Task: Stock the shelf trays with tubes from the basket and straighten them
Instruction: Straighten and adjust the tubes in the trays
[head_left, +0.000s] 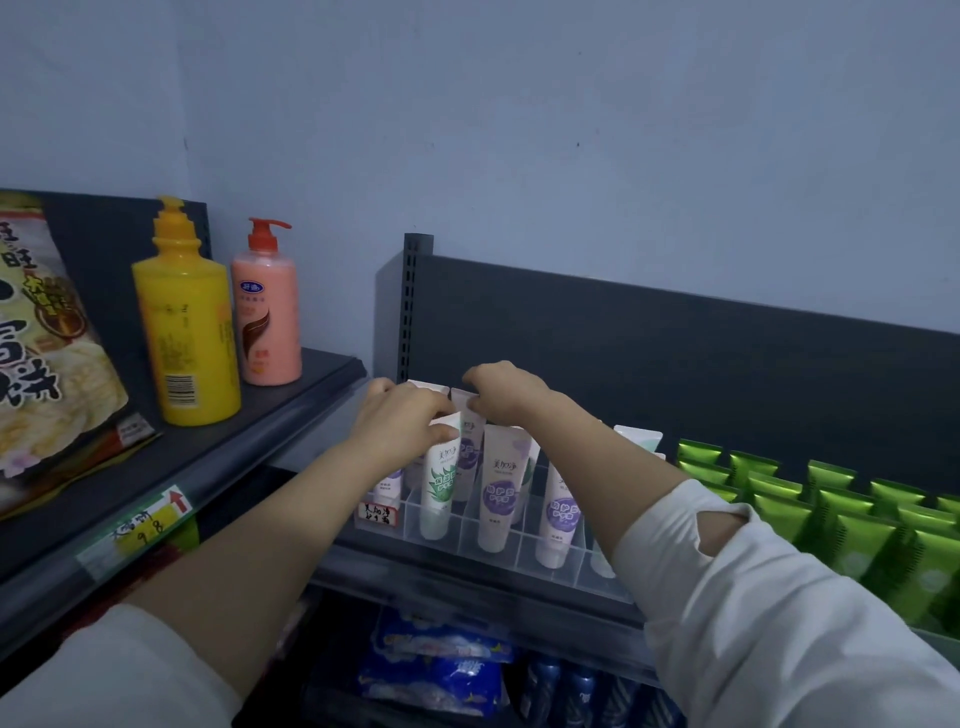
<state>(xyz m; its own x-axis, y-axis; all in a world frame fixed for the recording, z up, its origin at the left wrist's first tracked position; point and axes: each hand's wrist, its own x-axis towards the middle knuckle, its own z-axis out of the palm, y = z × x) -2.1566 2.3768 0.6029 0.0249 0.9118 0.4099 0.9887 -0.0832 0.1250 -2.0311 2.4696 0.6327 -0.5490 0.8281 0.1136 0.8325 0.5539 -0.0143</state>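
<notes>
L hand (402, 421): fingers curled, thumb pinching top of aloe tube (439, 483). R hand (504, 392): fingers curled, gripping crimped end of purple tube (467, 415) just behind. Both tubes upright in clear tray (522, 548).

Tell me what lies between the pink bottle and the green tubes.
In the head view: a slotted post, then the clear tray of white tubes, with the left hand and right hand holding their tops.
</notes>
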